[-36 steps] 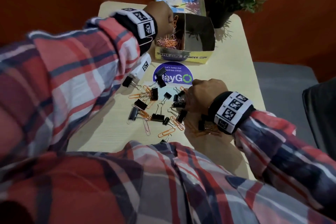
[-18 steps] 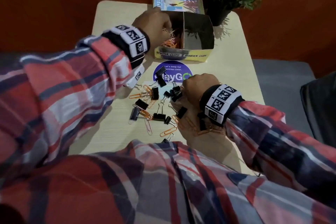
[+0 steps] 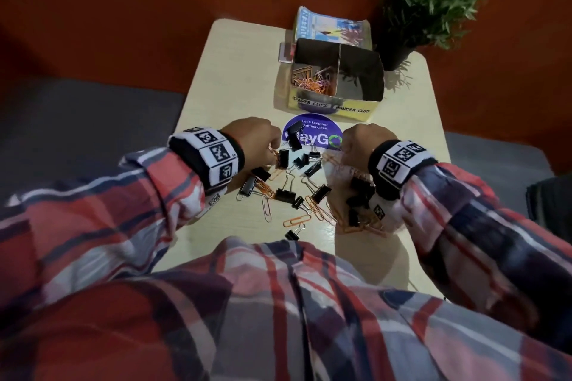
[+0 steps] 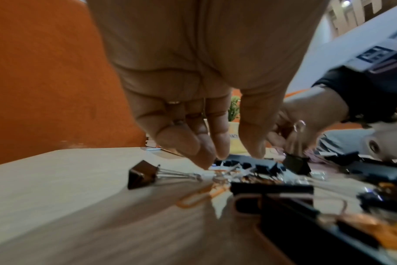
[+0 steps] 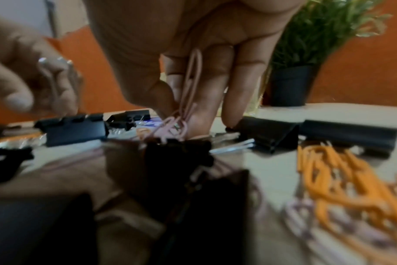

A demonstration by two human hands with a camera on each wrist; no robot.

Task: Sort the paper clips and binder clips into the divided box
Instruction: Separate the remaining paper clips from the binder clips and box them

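Note:
The yellow divided box (image 3: 334,106) stands at the back of the table. Its left compartment holds pink and orange paper clips (image 3: 312,82); the right one is dark, with no clips showing. Black binder clips (image 3: 284,195) and orange paper clips (image 3: 297,220) lie mixed between my hands. My left hand (image 3: 257,141) points its fingers down into the pile (image 4: 236,156), thumb apart from them, holding nothing I can see. My right hand (image 3: 359,142) pinches pink paper clips (image 5: 193,80) between thumb and forefinger (image 5: 177,114). A binder clip (image 4: 295,165) stands between the hands, wire handles up.
A potted plant (image 3: 427,3) stands at the back right, close to the box. A printed packet (image 3: 331,25) lies behind the box, and a purple round sticker (image 3: 312,133) lies in front of it. More binder clips (image 3: 359,195) lie under my right wrist. Grey seating flanks the table.
My left hand has come back from the paper clip compartment down to the pile. My right hand has shifted to the pile's far right side and now holds pink paper clips.

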